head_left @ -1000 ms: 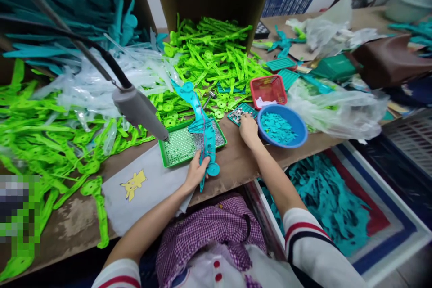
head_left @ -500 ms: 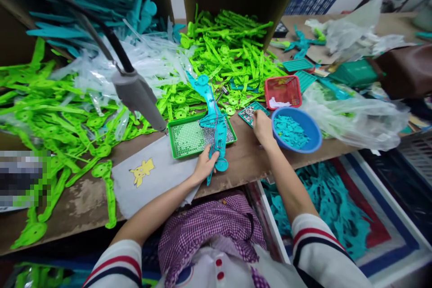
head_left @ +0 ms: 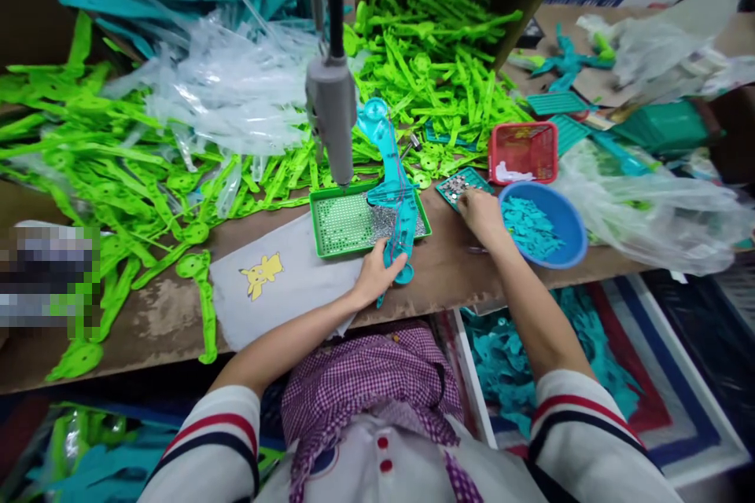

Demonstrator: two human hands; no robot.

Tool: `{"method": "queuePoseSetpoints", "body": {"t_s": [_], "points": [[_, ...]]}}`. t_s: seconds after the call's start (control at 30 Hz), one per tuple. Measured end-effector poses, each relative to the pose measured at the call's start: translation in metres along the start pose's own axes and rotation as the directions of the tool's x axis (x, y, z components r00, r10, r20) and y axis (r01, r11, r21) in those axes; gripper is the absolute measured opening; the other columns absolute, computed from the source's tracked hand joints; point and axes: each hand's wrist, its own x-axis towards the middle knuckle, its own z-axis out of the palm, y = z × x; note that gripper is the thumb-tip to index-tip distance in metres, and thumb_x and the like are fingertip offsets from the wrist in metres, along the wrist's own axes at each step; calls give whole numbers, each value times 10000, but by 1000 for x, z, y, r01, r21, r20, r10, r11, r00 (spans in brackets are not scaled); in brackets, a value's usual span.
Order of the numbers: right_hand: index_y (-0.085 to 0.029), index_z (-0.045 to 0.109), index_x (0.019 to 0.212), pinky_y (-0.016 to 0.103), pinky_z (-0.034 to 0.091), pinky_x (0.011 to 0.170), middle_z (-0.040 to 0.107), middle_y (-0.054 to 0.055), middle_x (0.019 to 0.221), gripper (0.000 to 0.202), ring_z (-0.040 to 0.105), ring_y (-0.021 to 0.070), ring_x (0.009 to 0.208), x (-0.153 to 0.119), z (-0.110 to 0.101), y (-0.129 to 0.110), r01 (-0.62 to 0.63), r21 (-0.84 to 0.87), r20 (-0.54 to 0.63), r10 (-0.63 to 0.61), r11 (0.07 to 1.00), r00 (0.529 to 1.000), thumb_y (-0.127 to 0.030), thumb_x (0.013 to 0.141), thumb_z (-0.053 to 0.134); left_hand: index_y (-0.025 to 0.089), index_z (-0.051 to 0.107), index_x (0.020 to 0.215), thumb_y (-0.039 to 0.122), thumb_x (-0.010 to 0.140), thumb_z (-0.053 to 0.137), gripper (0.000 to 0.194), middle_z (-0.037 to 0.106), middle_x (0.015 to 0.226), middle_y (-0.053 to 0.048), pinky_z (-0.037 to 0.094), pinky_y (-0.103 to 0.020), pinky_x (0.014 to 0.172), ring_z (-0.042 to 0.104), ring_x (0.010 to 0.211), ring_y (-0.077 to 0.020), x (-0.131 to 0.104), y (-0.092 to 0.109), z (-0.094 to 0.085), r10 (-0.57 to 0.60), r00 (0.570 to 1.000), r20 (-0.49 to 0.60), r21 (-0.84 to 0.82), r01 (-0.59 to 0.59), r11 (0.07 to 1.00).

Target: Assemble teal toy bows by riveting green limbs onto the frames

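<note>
A long teal plastic piece point(head_left: 390, 165), with thin dark red wires along it, is gripped near its lower end by my left hand point(head_left: 377, 273). It lies tilted over a green perforated tray point(head_left: 339, 228) that has small metal bits at its right side. My right hand point(head_left: 480, 214) is at a small teal tray point(head_left: 472, 179) of small silvery discs, fingertips pinched together at its lower edge; what they hold, if anything, is too small to make out. A blue bowl point(head_left: 566, 212) of teal pieces point(head_left: 531, 229) is just right of that hand.
A grey electric driver point(head_left: 333, 114) hangs above the green tray. Lime green parts point(head_left: 436, 55) and clear bags point(head_left: 236, 86) are heaped behind. A red basket point(head_left: 546, 143) stands behind the bowl. A grey cloth point(head_left: 230, 275) lies front left; a teal-filled crate point(head_left: 678, 361) is below right.
The whole view has shifted, so the hanging driver appears farther right. My left hand still holds the teal piece, and my right hand remains at the disc tray, now nearer its lower edge.
</note>
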Motion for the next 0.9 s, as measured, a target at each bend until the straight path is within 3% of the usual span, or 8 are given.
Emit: {"method": "queuePoseSetpoints", "body": {"t_s": [0.07, 0.13, 0.27, 0.4, 0.5, 0.57, 0.73, 0.9], "points": [[-141, 732, 900, 341, 508, 756, 760, 130, 911, 206, 680, 232, 810, -24, -9, -14, 81, 218, -162, -46, 973, 986, -223, 908, 544, 189, 550, 1174, 432, 873, 643, 398, 710, 854, -17, 543, -291, 669, 681, 707, -185, 0, 0, 2, 41, 999, -30, 45, -39, 998], [-190, 734, 946, 311, 528, 732, 760, 68, 888, 205, 677, 187, 761, -54, -13, -36, 267, 399, -308, -146, 877, 940, -320, 933, 577, 189, 553, 1173, 403, 872, 654, 384, 723, 923, -30, 546, -307, 754, 696, 818, -200, 1, -1, 3, 83, 995, -48, 76, -79, 994], [-213, 720, 921, 276, 530, 722, 734, 50, 852, 199, 674, 157, 760, -96, 2, -80, 490, 419, -357, -358, 765, 863, -289, 972, 543, 190, 552, 1169, 355, 871, 661, 358, 714, 931, -19, 535, -310, 793, 686, 835, -192, 2, -3, 5, 120, 990, -68, 95, -114, 989], [-199, 694, 865, 269, 490, 687, 685, 58, 791, 225, 640, 167, 741, -98, 22, -90, 462, 224, -332, -379, 858, 864, -237, 984, 507, 187, 546, 1165, 333, 873, 662, 346, 708, 927, -14, 527, -303, 782, 679, 826, -187, 3, -4, 6, 131, 989, -65, 98, -124, 987], [-209, 702, 890, 273, 499, 697, 693, 65, 811, 235, 647, 176, 770, -98, 21, -85, 467, 146, -297, -412, 872, 861, -233, 992, 492, 185, 539, 1173, 338, 875, 669, 360, 712, 959, -23, 529, -312, 806, 681, 854, -195, 2, -4, 6, 130, 990, -56, 93, -125, 988], [-220, 714, 967, 295, 541, 747, 728, 72, 887, 223, 679, 187, 829, -101, 13, -81, 479, 213, -316, -404, 852, 859, -257, 998, 496, 190, 538, 1177, 359, 886, 663, 359, 714, 953, -22, 531, -316, 810, 683, 850, -197, 1, -3, 4, 116, 992, -49, 84, -111, 990], [-249, 718, 1046, 351, 603, 820, 758, 60, 963, 223, 721, 194, 882, -108, 2, -81, 401, 458, -449, -184, 793, 875, -344, 996, 522, 201, 535, 1194, 437, 957, 567, 336, 699, 875, -16, 531, -309, 766, 688, 821, -205, -1, -2, 2, 97, 995, -31, 61, -95, 994], [-242, 753, 1009, 350, 579, 841, 756, 88, 977, 258, 707, 198, 917, -92, 28, -86, 482, 326, -460, -309, 813, 833, -332, 1000, 512, 192, 522, 1223, 376, 993, 496, 296, 697, 916, -44, 532, -324, 782, 699, 877, -226, 0, -5, 4, 114, 992, -45, 75, -111, 991]]}}
